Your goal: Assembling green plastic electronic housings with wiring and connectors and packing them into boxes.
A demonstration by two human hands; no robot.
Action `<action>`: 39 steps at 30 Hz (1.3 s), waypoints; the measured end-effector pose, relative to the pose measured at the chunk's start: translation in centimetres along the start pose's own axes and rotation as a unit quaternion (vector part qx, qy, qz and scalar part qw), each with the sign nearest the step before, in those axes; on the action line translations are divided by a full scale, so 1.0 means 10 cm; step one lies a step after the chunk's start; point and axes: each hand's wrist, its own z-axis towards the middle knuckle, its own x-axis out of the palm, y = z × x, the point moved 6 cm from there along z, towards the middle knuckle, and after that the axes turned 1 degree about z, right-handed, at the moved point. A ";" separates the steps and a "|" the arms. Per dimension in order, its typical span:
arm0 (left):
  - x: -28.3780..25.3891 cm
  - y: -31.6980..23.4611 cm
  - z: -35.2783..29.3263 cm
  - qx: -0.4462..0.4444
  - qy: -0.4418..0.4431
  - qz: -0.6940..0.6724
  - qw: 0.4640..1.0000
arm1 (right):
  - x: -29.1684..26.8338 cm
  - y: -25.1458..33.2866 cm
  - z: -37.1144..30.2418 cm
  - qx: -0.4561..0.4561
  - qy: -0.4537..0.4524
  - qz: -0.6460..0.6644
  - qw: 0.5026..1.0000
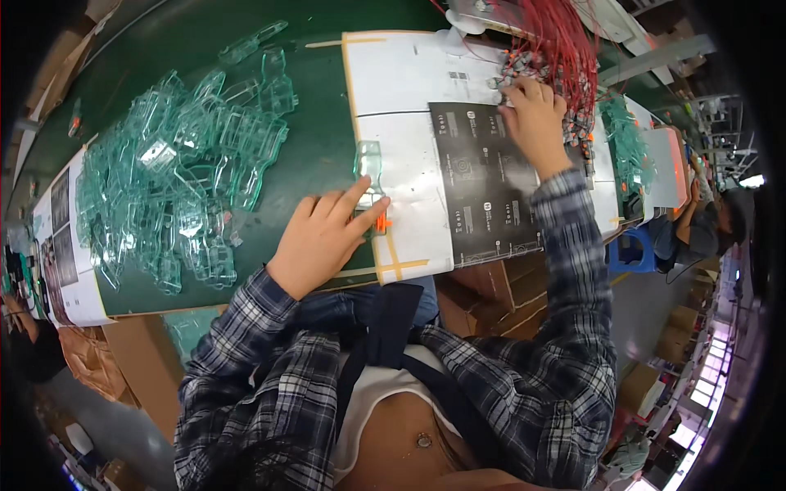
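Observation:
A clear green plastic shell [370, 155] lies on the left edge of the white sheet, with an orange piece [382, 222] at its near end. My left hand [321, 237] holds this shell down, index finger and thumb on its near half. Farther right, my right hand [538, 123] reaches to the edge of a heap of small grey parts [579, 119] with red wires [565, 41]. Its fingers are bent, with a gap between thumb and forefinger. Nothing shows in that gap.
A large pile of clear green shells [180, 155] covers the green table [315, 106] to the left. White sheets [401, 74] and a black printed sheet [483, 180] lie before me. More green shells [626, 147] lie far right. A blue stool [632, 250] and another person [708, 225] are beyond.

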 end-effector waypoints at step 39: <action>0.28 0.24 -0.10 -0.021 -0.187 -0.007 0.982 | -0.36 1.93 -0.81 0.179 0.123 0.446 0.868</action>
